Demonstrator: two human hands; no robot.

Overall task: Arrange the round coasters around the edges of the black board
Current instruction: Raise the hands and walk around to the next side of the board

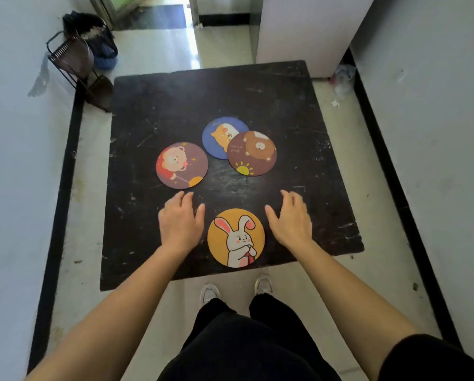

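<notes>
A scuffed black board (175,105) lies flat on the floor. An orange rabbit coaster (236,237) rests near the board's front edge. My left hand (180,221) hovers open just left of it, and my right hand (291,220) hovers open just to its right; neither touches it. Nearer the middle, a purple coaster with a bear in red (181,165) lies on the left. A blue cat coaster (219,137) is partly covered by a brown bear coaster (251,153) that overlaps its right side.
A dark wire rack (76,67) and a dark bag (93,37) stand by the board's far left corner. A white cabinet (307,31) touches the far right corner. Crumpled plastic (343,78) lies to the right. White walls run along both sides. My shoes (209,294) are at the front edge.
</notes>
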